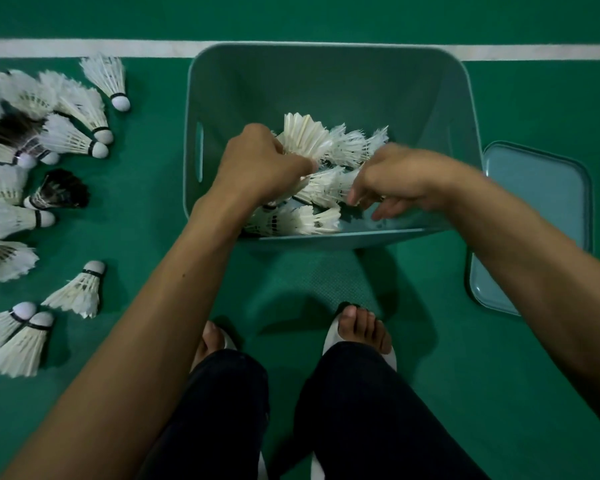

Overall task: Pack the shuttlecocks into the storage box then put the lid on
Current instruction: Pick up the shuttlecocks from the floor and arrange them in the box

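Note:
A teal storage box (326,84) stands on the green floor ahead of my feet, with several white shuttlecocks (326,192) lying in its bottom. Both hands are inside the box. My left hand (257,164) is closed around a white shuttlecock (303,136) whose feathers fan up past my fingers. My right hand (395,178) hovers over the pile with its fingers spread downward, holding nothing that I can see. The teal lid (548,209) lies flat on the floor to the right of the box. Several more shuttlecocks (66,133), white and a few dark, lie on the floor at the left.
A white court line (84,48) runs across the floor behind the box. My two feet in white sandals (359,327) stand just in front of the box, with dark trousers below. Loose shuttlecocks reach down to the lower left (18,337).

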`<state>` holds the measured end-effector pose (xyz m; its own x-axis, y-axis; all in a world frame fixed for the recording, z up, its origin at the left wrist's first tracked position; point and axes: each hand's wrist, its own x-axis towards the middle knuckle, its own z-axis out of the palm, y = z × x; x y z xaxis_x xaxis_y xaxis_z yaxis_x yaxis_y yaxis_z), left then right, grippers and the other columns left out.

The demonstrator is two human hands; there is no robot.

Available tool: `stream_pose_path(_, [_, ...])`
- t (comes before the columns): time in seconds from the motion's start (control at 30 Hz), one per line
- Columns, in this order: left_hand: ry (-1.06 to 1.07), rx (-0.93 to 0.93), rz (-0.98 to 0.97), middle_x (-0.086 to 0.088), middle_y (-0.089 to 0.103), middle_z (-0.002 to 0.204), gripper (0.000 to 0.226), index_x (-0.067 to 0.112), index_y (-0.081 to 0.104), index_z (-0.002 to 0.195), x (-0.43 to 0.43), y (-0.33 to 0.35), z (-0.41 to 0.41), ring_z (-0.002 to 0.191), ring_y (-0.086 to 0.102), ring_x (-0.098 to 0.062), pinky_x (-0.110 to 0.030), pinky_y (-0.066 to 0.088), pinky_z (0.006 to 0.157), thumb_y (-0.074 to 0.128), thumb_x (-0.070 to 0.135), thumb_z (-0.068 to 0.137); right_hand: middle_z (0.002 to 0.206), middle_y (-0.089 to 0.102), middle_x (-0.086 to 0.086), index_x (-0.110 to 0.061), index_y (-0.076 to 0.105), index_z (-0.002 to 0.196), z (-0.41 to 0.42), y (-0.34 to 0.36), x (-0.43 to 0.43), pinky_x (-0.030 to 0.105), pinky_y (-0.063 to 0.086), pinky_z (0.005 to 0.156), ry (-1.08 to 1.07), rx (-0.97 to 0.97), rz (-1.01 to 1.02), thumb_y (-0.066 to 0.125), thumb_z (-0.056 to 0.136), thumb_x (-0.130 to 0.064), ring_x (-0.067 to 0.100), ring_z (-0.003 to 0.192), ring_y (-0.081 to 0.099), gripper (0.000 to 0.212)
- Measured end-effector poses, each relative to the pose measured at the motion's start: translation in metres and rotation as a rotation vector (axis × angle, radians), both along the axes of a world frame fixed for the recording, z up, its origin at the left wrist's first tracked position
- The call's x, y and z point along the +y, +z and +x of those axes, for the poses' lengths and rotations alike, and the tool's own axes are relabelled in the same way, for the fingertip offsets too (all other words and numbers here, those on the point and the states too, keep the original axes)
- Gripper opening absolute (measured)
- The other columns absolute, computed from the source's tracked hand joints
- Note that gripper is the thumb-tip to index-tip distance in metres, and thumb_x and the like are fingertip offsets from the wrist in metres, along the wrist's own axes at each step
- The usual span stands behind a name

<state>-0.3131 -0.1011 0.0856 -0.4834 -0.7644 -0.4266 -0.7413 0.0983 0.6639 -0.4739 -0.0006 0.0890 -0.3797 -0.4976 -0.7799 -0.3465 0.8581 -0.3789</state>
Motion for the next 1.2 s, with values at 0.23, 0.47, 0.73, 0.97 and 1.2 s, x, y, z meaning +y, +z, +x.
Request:
stream_pose_path(0.23, [-0.262, -0.059, 0.144, -0.001, 0.049, 0.051, 0.045, 0.014, 0.058, 0.052, 0.009, 0.008, -0.023, 0.053, 0.047, -0.019, -0.029, 0.039, 0.059, 0.082, 0.039, 0.080, 0.097, 0.072, -0.003, -0.018, 0.072, 0.113, -0.010, 0.037, 0.002, 0.029, 0.055, 0.077, 0.242, 0.208, -0.516, 0.073, 0.078, -0.015, 0.011, 0.083, 0.068, 0.035])
stream_pose_path(0.47, [-0.402, -0.008, 0.175, 0.007, 0.041, 0.053, 0.045, 0.016, 0.056, 0.061, 0.017, 0.002, -0.026, 0.054, 0.038, -0.013, -0.028, 0.027, 0.053, 0.079, 0.047, 0.084, 0.072, 0.072, 0.009, -0.001, 0.075, 0.083, -0.018, 0.025, 0.001, 0.034, 0.053, 0.061, -0.076, 0.184, -0.462, 0.089, 0.072, -0.012, 0.020, 0.061, 0.064, 0.020])
stream_pose_path(0.73, [-0.495, -0.099, 0.013, 0.006, 0.055, 0.077, 0.046, 0.019, 0.073, 0.109, 0.011, -0.005, -0.019, 0.066, 0.051, -0.008, -0.026, 0.035, 0.055, 0.094, 0.024, 0.069, 0.059, 0.073, 0.007, -0.006, 0.073, 0.085, -0.021, 0.010, 0.012, 0.044, 0.065, 0.076, -0.042, 0.366, -0.198, 0.081, 0.075, -0.012, 0.016, 0.056, 0.073, 0.015])
stream_pose_path(0.97, [-0.385, -0.121, 0.002, 0.009, 0.055, 0.088, 0.039, 0.021, 0.064, 0.114, 0.004, -0.010, -0.007, 0.072, 0.054, -0.008, -0.021, 0.035, 0.055, 0.083, 0.019, 0.080, 0.109, 0.065, 0.013, -0.007, 0.059, 0.121, -0.010, 0.011, 0.017, 0.033, 0.052, 0.088, -0.041, 0.512, -0.197, 0.075, 0.080, -0.012, 0.031, 0.098, 0.063, 0.045])
stream_pose_path(1.2, [-0.186, -0.042, 0.013, -0.001, 0.055, 0.106, 0.058, 0.020, 0.046, 0.134, -0.002, -0.014, -0.003, 0.093, 0.054, -0.021, -0.029, 0.038, 0.074, 0.075, 0.014, 0.085, 0.105, 0.066, 0.013, -0.008, 0.066, 0.112, 0.010, -0.012, 0.010, 0.032, 0.055, 0.086, 0.170, 0.409, -0.057, 0.067, 0.081, -0.001, 0.032, 0.097, 0.067, 0.032])
